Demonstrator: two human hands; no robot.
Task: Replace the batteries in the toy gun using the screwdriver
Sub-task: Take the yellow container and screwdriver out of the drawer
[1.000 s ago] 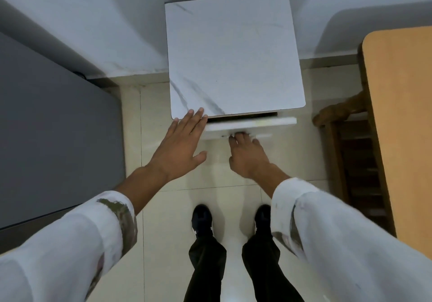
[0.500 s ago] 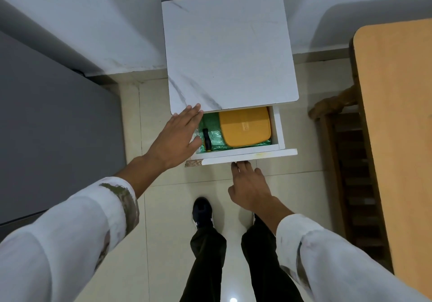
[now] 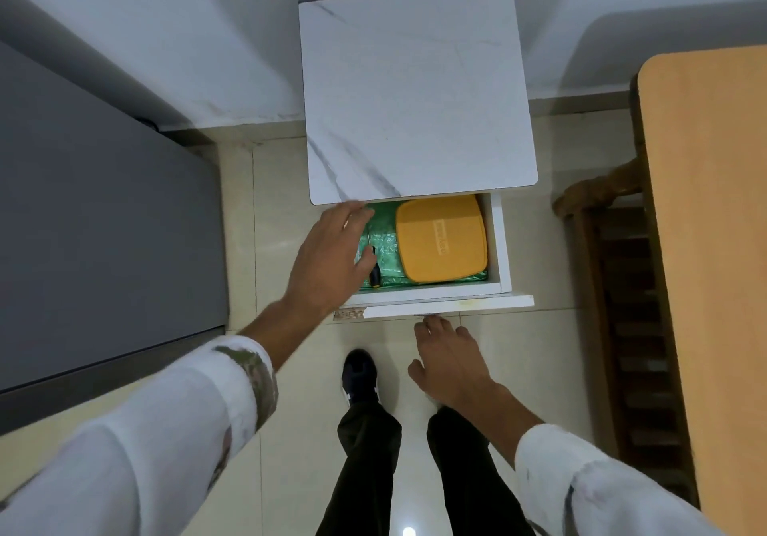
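We are standing over the white nightstand point(image 3: 415, 95), its drawer point(image 3: 498, 245) pulled open and showing a yellow box point(image 3: 440, 236) on green wrapping point(image 3: 384, 245). Our left hand point(image 3: 328, 257), fingers spread and empty, is hovering over the screwdriver point(image 3: 374, 273) lying at the drawer's left side; our right hand point(image 3: 448, 361), open, is touching the drawer front. No toy gun is showing, so everything remains. Compared with a second ago, the drawer is out much farther.
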